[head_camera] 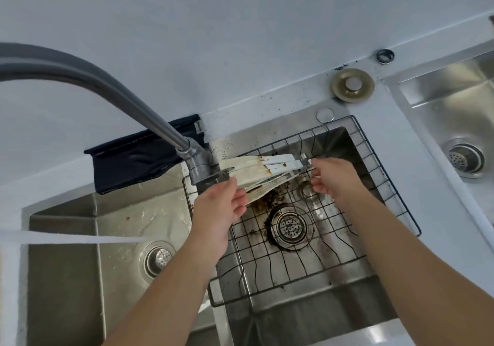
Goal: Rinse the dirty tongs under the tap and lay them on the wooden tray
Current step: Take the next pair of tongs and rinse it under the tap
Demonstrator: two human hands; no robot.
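White tongs [267,170] with brown stains are held level over the middle sink basin, just right of the tap base [199,168]. My left hand [223,205] grips their wide stained ends from below. My right hand [334,176] pinches the hinge end on the right. The grey tap spout [88,74] arches off to the left; I see no water running from it. No wooden tray is in view.
A black wire rack [379,185] sits in the middle sink [320,305] above a drain [290,226] ringed with brown grime. A second basin [69,279] lies left, a third [454,116] right. A dark cloth [139,158] hangs behind the tap.
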